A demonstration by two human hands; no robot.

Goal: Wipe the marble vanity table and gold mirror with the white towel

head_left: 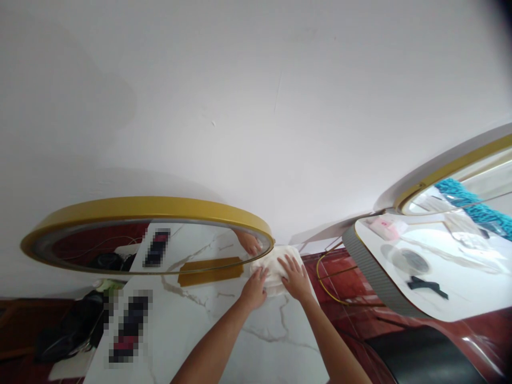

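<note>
A folded white cloth (273, 266), perhaps a towel, lies at the far right corner of the white marble-patterned table (224, 330), close to the wall. My left hand (254, 288) rests on the left front edge of the cloth, its thumb and fingers apart. Spread over the right side of the cloth is my right hand (295, 276), fingers outstretched and palm down. Both hands touch the cloth without visibly gripping it. Its underside and the parts beneath my fingers are hidden.
A gold-rimmed round mirror (148, 208) overhangs the table's back. A blurred-out dark item (130, 328) lies left; a black bag (68, 325) is beyond. Rightward stand a second white table (456, 282) holding a black strip (428, 286), another mirror (452, 176), and a black chair (424, 354).
</note>
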